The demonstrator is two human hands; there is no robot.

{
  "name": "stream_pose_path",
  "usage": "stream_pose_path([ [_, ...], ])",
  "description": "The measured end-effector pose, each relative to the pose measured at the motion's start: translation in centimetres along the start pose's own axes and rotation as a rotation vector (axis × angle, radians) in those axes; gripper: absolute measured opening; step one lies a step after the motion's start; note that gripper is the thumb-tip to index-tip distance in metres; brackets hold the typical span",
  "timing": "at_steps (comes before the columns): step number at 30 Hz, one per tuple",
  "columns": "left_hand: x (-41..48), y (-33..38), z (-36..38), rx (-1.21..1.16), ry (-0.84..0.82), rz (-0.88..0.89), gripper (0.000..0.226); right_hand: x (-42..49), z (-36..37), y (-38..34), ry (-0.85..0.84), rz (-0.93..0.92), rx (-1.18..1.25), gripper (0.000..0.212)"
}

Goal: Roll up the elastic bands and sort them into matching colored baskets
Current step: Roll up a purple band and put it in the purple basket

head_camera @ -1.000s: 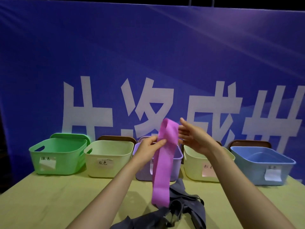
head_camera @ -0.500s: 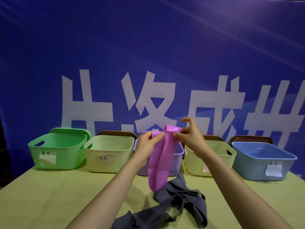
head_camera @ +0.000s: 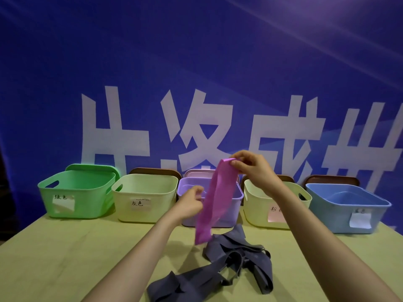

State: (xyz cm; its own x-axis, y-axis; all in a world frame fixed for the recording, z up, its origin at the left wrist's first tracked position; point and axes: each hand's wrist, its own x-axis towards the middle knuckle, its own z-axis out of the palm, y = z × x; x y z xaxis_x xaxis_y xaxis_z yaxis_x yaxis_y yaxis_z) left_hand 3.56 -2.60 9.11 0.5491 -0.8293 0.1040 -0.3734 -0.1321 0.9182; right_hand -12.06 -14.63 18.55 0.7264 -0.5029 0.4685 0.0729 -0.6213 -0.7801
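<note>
- Blue banner [head_camera: 196, 62] with large white characters fills the background.
- Yellow-green table [head_camera: 54, 258] spans the foreground.
- Baskets stand in a row: green basket [head_camera: 87, 205], left cream basket [head_camera: 163, 199], purple basket [head_camera: 233, 212], right cream basket [head_camera: 257, 208], blue basket [head_camera: 327, 212].
- Grey elastic bands [head_camera: 229, 258] lie heaped on the table.
- Pink elastic band [head_camera: 216, 199] hangs before the purple basket.
- Right hand [head_camera: 250, 168] pinches its top end.
- Left hand [head_camera: 189, 203] curls beside its middle; grip unclear.

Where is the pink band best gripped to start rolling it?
The hanging bottom end, from the left with the left hand. The right hand pinches the top, so the pink band hangs flat, its lower end free above the table.
</note>
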Motion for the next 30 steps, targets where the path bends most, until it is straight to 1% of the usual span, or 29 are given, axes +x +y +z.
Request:
stream_pose_path([
  [1, -0.4, 0.7, 0.2, -0.104, -0.006, 0.048, 0.061, 0.1, 0.1, 0.1, 0.005, -0.012, -0.026, 0.009],
  [2, -0.8, 1.6, 0.3, -0.215, 0.005, 0.116, 0.065, 0.2, 0.3, 0.2, 0.015, -0.025, -0.067, 0.008],
  [3, -1.1, 2.5, 0.3, -0.318, 0.02, 0.181, 0.062, 0.3, 0.4, 0.3, 0.03, -0.039, -0.12, 0.008],
  [5, -1.5, 4.0, 0.4, -0.441, 0.041, 0.252, 0.044, 0.4, 0.5, 0.3, 0.05, -0.062, -0.195, 0.008],
  [6, -1.6, 4.6, 0.5, -0.441, 0.049, 0.269, 0.038, 0.5, 0.6, 0.2, 0.049, -0.066, -0.2, 0.008],
  [9, -1.3, 5.5, 1.3, -0.324, 0.061, 0.305, 0.037, 0.4, 0.2, 0.0, 0.033, -0.065, -0.176, 0.013],
  [12, -1.1, 5.7, 2.7, -0.226, 0.064, 0.315, 0.02, -0.1, -0.4, -0.5, 0.02, -0.068, -0.141, 0.015],
  [14, -1.2, 5.5, 3.4, -0.194, 0.119, 0.317, 0.013, -0.6, -0.7, -0.6, 0.011, -0.064, -0.11, 0.018],
  [16, -1.3, 5.2, 3.8, -0.207, 0.182, 0.326, 0.016, -1.2, -0.9, -0.5, -0.014, -0.061, -0.039, 0.018],
  [18, -1.6, 5.2, 4.1, -0.234, 0.194, 0.33, 0.02, -1.9, -1.1, -0.4, -0.035, -0.065, 0.002, 0.015],
  [22, -2.4, 4.1, 5.0, -0.273, 0.097, 0.299, 0.018, -2.6, -0.9, -0.3, -0.01, -0.062, 0.056, 0.01],
  [26, -3.0, 0.6, 6.7, -0.256, 0.003, 0.191, 0.02, -2.8, -0.8, -0.9, 0.107, -0.053, 0.133, 0.01],
  [28, -3.5, -1.3, 7.2, -0.203, -0.024, 0.112, 0.021, -3.1, -1.1, -1.5, 0.151, -0.059, 0.162, 0.008],
  [30, -4.0, -2.6, 7.1, -0.096, -0.068, 0.051, 0.028, -3.5, -1.4, -2.1, 0.159, -0.07, 0.182, 0.007],
])
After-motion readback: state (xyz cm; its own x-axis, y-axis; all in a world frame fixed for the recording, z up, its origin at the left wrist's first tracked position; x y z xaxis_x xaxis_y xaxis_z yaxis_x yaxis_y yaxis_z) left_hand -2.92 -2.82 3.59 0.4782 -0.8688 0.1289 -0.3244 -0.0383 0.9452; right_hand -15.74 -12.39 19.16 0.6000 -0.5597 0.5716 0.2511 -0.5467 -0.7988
